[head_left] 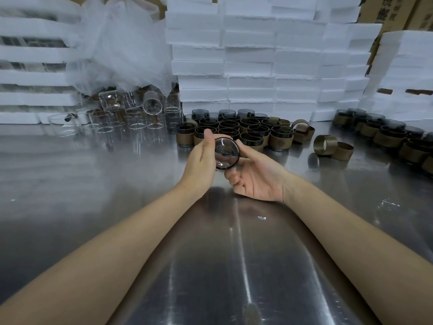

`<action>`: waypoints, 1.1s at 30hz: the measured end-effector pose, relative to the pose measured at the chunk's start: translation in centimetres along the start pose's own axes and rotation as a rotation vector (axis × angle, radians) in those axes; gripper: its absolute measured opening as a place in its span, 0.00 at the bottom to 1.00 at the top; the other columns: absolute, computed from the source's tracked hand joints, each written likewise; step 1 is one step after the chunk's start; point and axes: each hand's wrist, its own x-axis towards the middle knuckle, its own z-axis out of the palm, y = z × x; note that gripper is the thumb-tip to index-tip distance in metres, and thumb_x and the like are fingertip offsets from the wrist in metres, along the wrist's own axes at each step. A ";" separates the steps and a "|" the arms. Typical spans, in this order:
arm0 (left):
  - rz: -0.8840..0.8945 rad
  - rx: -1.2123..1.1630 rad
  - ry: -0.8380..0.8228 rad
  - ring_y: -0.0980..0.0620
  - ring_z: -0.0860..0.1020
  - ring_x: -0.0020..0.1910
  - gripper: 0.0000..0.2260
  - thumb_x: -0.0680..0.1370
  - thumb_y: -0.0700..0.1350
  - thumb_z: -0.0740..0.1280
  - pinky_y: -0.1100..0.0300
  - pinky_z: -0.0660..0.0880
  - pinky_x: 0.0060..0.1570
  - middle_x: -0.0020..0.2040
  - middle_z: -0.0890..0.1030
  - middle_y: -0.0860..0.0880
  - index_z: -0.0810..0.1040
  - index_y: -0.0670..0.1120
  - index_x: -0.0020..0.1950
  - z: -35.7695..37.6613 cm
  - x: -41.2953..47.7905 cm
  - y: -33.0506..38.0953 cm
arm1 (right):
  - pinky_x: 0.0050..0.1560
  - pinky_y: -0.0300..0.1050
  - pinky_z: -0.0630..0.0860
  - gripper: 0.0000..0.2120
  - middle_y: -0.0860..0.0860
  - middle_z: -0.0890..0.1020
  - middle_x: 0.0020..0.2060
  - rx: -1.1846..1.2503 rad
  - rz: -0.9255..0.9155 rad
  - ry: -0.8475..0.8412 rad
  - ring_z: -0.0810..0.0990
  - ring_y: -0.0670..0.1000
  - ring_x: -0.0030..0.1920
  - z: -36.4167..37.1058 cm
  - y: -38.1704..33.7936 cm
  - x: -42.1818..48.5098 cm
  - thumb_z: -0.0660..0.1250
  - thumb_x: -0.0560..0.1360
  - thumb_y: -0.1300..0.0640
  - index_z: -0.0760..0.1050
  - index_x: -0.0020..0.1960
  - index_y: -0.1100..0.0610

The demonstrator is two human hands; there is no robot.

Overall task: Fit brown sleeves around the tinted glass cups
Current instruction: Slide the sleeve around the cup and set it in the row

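Grip check: tinted cup point(226, 153) sideways, left hand point(201, 158) and right hand point(255, 177) both curled round it. Risk: smooth glass slips onto steel table point(93, 184) if either hold loosens.

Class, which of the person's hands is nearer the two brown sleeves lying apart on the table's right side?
Right. The right hand lies left of the loose sleeves; the left hand is farther left, beyond the held cup.
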 end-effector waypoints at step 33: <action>0.139 0.195 -0.009 0.64 0.78 0.55 0.14 0.85 0.49 0.55 0.73 0.70 0.54 0.62 0.78 0.54 0.71 0.48 0.68 -0.5 -0.1 -1.0 | 0.35 0.43 0.81 0.23 0.58 0.80 0.36 0.041 -0.040 0.085 0.85 0.57 0.40 0.4 0.3 0.1 0.67 0.73 0.41 0.72 0.53 0.61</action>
